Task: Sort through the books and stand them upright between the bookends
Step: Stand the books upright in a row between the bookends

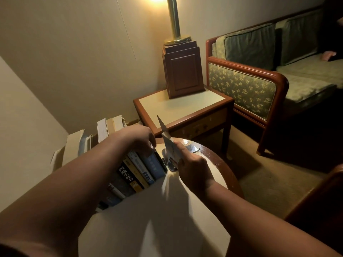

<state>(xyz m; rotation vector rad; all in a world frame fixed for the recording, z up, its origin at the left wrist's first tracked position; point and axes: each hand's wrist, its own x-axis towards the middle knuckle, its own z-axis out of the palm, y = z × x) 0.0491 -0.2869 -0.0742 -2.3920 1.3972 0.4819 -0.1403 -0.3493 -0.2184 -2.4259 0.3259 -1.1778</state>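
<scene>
On the pale round table (148,219), the books (146,169) are stood in a leaning row with spines to the viewer, the far end of the row close against a metal bookend (171,166); the other bookend is hidden under the left arm. The left hand (138,139) is laid over the top of the row, fingers curled down onto the end volumes. A thin book (168,145) is pinched between thumb and fingers of the right hand (193,165) and held tilted, just above the bookend. For the step to go well, the row should probably be pressed leftward so that a gap is opened at the bookend, and the thin book slid down spine outward before the row is released. The tabletop is smooth and rimmed in dark wood. Beyond it, more books are seen in a carton (74,145), then a side table (219,98) bearing a lit lamp (182,75), and a patterned sofa (241,88) by the wall.
</scene>
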